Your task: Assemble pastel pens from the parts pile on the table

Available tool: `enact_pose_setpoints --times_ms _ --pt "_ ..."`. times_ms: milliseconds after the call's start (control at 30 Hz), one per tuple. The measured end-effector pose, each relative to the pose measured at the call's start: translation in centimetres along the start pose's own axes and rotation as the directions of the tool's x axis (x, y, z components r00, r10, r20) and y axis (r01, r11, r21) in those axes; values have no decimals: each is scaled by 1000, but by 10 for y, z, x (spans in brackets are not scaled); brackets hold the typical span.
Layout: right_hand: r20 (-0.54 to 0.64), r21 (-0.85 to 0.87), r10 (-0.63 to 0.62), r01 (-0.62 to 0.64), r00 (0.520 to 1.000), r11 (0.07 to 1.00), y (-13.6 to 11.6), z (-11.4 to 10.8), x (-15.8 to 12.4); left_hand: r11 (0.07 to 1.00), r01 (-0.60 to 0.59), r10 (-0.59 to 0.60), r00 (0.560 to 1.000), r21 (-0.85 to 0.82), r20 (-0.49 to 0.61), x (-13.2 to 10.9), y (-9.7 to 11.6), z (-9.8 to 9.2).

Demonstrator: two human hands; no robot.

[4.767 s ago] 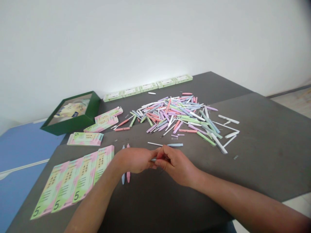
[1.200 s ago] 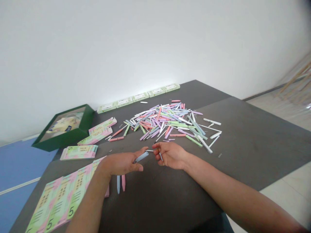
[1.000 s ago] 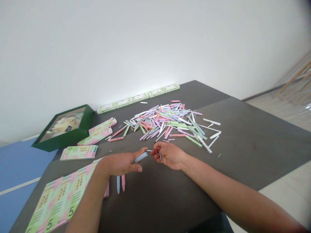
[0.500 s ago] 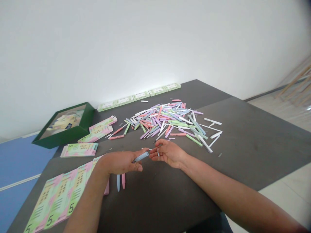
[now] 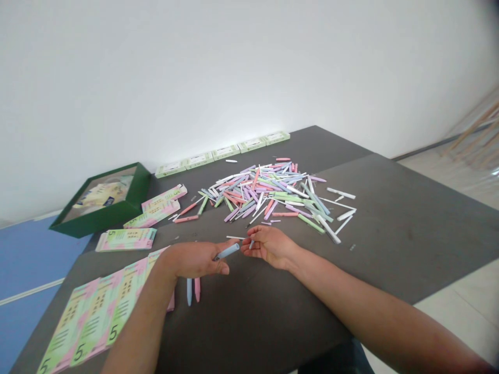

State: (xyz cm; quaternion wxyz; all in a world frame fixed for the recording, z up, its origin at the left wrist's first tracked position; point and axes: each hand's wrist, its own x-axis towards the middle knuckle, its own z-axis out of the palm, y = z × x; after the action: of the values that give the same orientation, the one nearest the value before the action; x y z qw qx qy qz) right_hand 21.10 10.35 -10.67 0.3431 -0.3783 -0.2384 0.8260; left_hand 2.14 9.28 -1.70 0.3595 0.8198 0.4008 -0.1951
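Observation:
My left hand (image 5: 197, 259) is closed round a light blue pen barrel (image 5: 227, 251), its open end pointing right. Just to the right, my right hand (image 5: 268, 246) pinches a small blue-grey piece (image 5: 251, 243) that looks like a pen part; its exact kind is too small to tell. A thin white stick (image 5: 235, 237) like a refill reaches the right fingertips; whether they touch it I cannot tell. Below my left hand lie a blue pen (image 5: 189, 292) and a pink pen (image 5: 197, 290). Behind both hands spreads a heap of pastel pen parts and white refills (image 5: 265, 192).
Green-and-pink printed cartons (image 5: 91, 317) lie at the left under my forearm, with more cartons (image 5: 127, 239) behind. A green box (image 5: 105, 221) holding packets stands at the back left. Several pale green boxes (image 5: 198, 161) line the wall. The dark table (image 5: 390, 218) extends right.
The small piece in my right fingers has shifted slightly left and tilted. More of the white stick shows beside them. My left hand holds the barrel almost unmoved.

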Motion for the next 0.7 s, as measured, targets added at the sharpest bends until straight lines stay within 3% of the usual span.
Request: enact_pose_setpoints --times_ms 267,500,700 --pt "-51 33 -79 81 996 996 -1 2 0 997 68 -67 997 -32 39 5 2 6" --pt "-82 39 -8 11 997 999 -5 3 -4 994 92 -89 995 -63 54 3 6 4" --pt "-44 0 -152 152 987 988 -6 6 -6 992 114 -111 992 -45 65 2 9 3"
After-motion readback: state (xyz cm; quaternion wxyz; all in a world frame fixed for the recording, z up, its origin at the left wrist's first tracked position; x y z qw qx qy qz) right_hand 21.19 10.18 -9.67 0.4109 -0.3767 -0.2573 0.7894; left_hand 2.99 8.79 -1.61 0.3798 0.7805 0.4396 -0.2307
